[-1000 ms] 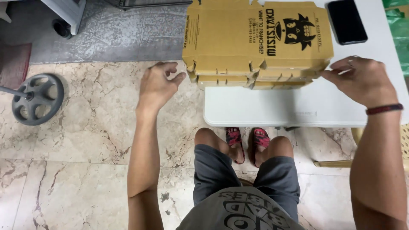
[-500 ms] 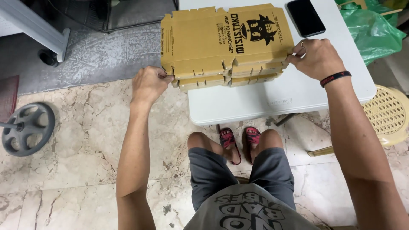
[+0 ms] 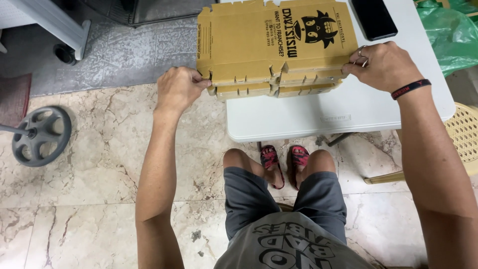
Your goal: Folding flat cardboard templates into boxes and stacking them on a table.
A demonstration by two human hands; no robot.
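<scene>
A stack of flat, unfolded brown cardboard boxes [image 3: 264, 45] with black print lies on a small white table [image 3: 338, 112], overhanging its left edge. My left hand [image 3: 178, 88] pinches the stack's near left corner. At the near right corner, my right hand [image 3: 386, 65] grips the stack's edge; it wears a ring and a black wristband. I sit below, knees and red sandals under the table's front edge.
A black phone [image 3: 373, 19] lies on the table's far right. A green plastic bag [image 3: 448, 30] sits to the right, above a beige woven plastic chair [image 3: 463, 132]. A grey round fan base [image 3: 41, 135] rests on the marble floor at left.
Both hands have closed in on the stack's near corners and now grip it. The view has shifted so the stack and table sit more centred.
</scene>
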